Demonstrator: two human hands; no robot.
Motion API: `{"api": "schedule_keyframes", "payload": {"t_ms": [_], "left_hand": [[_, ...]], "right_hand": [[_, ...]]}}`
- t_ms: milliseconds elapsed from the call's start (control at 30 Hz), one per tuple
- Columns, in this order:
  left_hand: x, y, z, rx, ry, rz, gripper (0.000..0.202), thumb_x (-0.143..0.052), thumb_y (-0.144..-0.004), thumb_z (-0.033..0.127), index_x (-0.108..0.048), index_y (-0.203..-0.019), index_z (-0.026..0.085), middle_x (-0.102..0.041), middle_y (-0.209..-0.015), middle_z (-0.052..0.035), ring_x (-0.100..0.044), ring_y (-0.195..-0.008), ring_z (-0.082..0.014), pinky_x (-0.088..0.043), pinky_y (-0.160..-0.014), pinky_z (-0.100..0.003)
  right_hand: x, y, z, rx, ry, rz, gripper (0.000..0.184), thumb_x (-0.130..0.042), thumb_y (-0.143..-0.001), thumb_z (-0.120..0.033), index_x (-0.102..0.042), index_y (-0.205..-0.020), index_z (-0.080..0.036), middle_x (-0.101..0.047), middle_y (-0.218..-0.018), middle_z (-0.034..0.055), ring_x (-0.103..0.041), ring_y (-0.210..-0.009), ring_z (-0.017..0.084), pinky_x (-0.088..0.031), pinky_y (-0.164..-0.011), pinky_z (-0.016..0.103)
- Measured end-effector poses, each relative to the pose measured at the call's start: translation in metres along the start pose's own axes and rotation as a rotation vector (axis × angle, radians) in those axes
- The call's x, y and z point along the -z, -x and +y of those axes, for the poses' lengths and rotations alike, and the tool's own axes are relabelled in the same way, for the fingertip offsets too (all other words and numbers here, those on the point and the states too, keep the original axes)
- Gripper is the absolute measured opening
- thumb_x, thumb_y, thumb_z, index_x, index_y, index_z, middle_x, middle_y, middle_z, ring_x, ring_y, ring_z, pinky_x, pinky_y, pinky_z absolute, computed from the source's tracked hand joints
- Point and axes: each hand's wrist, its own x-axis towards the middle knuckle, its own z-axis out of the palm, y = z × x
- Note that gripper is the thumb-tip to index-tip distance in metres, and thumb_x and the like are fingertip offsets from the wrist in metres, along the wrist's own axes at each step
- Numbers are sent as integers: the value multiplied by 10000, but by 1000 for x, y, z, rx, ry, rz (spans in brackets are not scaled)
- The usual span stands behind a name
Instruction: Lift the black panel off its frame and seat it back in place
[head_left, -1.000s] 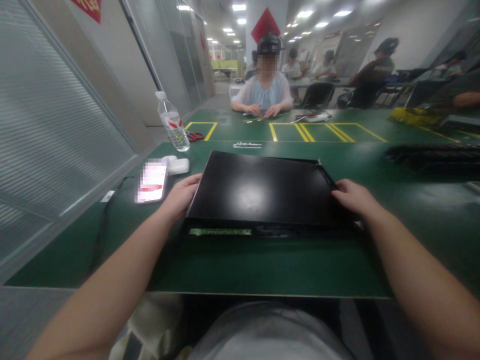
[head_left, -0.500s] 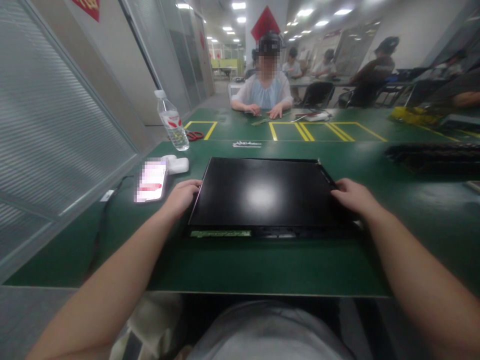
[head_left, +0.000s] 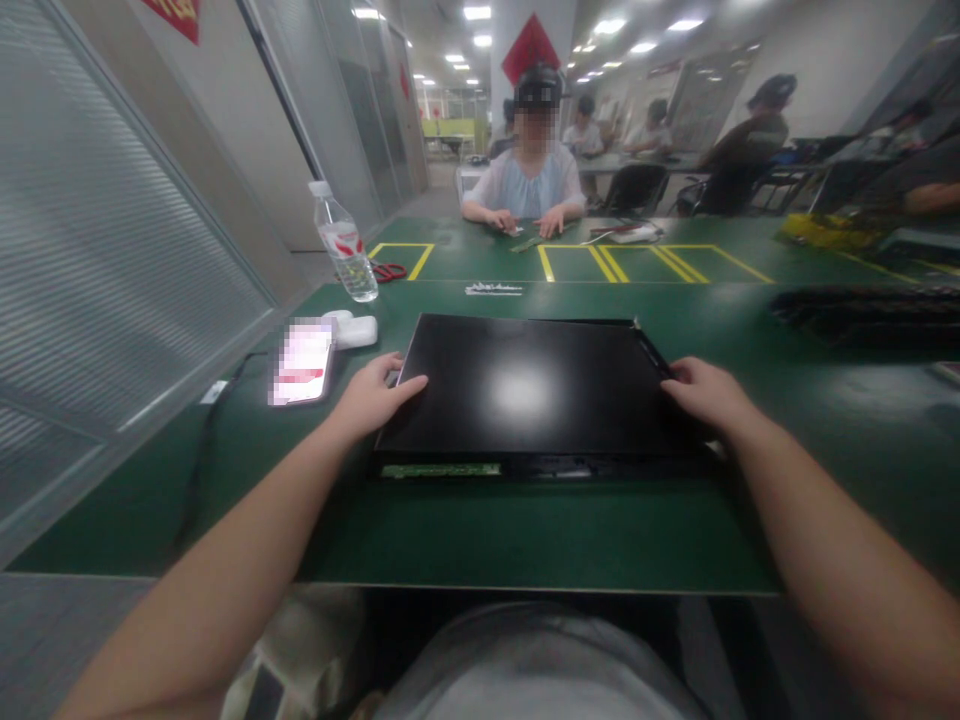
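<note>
A black LCD screen panel (head_left: 517, 390) lies face up in front of me, with a dark frame (head_left: 652, 345) showing past its right and far edges. Along its near edge runs a green circuit strip (head_left: 441, 470). My left hand (head_left: 375, 395) grips the panel's left edge, its thumb on the dark surface and its fingers at the side. At the right edge, my right hand (head_left: 701, 390) holds the side of the frame with the thumb on top; its other fingers are mostly hidden.
On the green table (head_left: 525, 540), a phone (head_left: 304, 365), a white case (head_left: 356, 330), a water bottle (head_left: 345, 245) and red-handled scissors (head_left: 390, 272) stand or lie to the left. Dark parts (head_left: 870, 315) lie at the right. A co-worker (head_left: 529, 185) sits opposite.
My left thumb has come over the panel's left edge onto its surface. My right hand stays put. The co-worker's hands have shifted slightly over a small green piece.
</note>
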Motion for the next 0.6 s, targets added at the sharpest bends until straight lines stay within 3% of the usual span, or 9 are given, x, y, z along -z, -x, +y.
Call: {"api": "schedule_keyframes", "payload": {"t_ms": [67,267,333,467,600], "left_hand": [[1,0,-1,-15,69,1,459,-826,-693,599,-785,-947,220,-670,-1564,-198,-687,-1316,-470,-509,-1140,-581],[2,3,5,-51,289,-28,553,-894,-672,598,-768,-1016,184,-588,-1651,-191,-647,-1393,-457,-502,-1187,-578],[1,4,8,-107,373,-25,557,-914,-660,590,-746,-1006,187,-598,-1642,-185,-621,-1433,-438,-486,-1217,-550],[-4,7,11,-142,468,8,608,-926,-643,568,-715,-1073,194,-686,-1536,-176,-653,-1391,-413,-545,-1164,-521],[-1,7,11,-66,483,80,627,-804,-769,603,-713,-1224,180,-808,-1254,-144,-740,-1221,-377,-620,-1029,-483]], "right_hand": [[-2,-2,2,-3,-14,3,380,-635,-935,-295,-766,-1256,-140,-785,-1204,184,-738,-1142,370,-569,-947,441],[-4,-4,5,-52,-189,74,553,-668,-912,-350,-694,-1433,-166,-795,-1062,140,-751,-998,332,-574,-896,427],[-2,-3,3,-74,-274,95,467,-666,-906,-348,-749,-1337,-190,-797,-1039,129,-749,-999,326,-571,-922,429],[5,3,-4,-131,-470,108,159,-684,-880,-337,-787,-924,-223,-796,-991,124,-728,-1054,342,-547,-984,453],[10,13,-15,-142,-817,156,118,-764,-789,-286,-741,-885,-223,-790,-1004,119,-703,-1088,340,-530,-1011,441]]}}
